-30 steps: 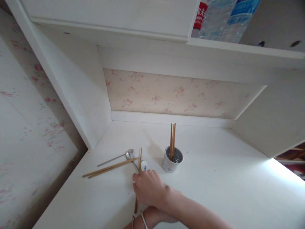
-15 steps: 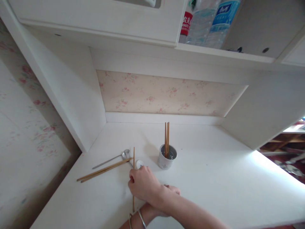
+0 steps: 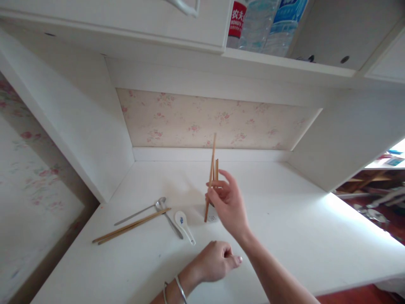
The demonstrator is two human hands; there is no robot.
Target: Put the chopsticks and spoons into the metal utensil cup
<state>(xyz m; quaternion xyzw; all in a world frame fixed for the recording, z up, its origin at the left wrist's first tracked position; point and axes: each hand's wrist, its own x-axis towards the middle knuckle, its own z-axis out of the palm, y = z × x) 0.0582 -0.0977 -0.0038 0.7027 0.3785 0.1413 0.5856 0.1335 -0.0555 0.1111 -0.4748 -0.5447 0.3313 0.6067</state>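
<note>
My right hand [image 3: 226, 202] pinches a wooden chopstick [image 3: 212, 162], held nearly upright in front of the holder with its lower end beside the holder's wall. The light grey perforated holder [image 3: 212, 216] is mostly hidden behind that hand; other chopsticks [image 3: 217, 164] stand in it. My left hand [image 3: 217, 261], with bangles at the wrist, rests on the tabletop, fingers curled in and nothing showing in them. Left of the holder lies a white ceramic spoon [image 3: 181, 220] with a blue mark. Beside it are metal spoons [image 3: 162, 204] and a pair of chopsticks [image 3: 133, 226] lying across one handle.
All this lies on a white desk [image 3: 278, 236] under an overhead cabinet [image 3: 126, 25]. Plastic bottles [image 3: 257, 25] stand on the open shelf above. White side panels [image 3: 76, 114] rise on both sides, and a flowered wall [image 3: 202, 120] is at the back.
My right hand has lifted the chopstick from the desk and carried it right and up to the holder. The white spoon is uncovered. My left hand now lies apart from the right.
</note>
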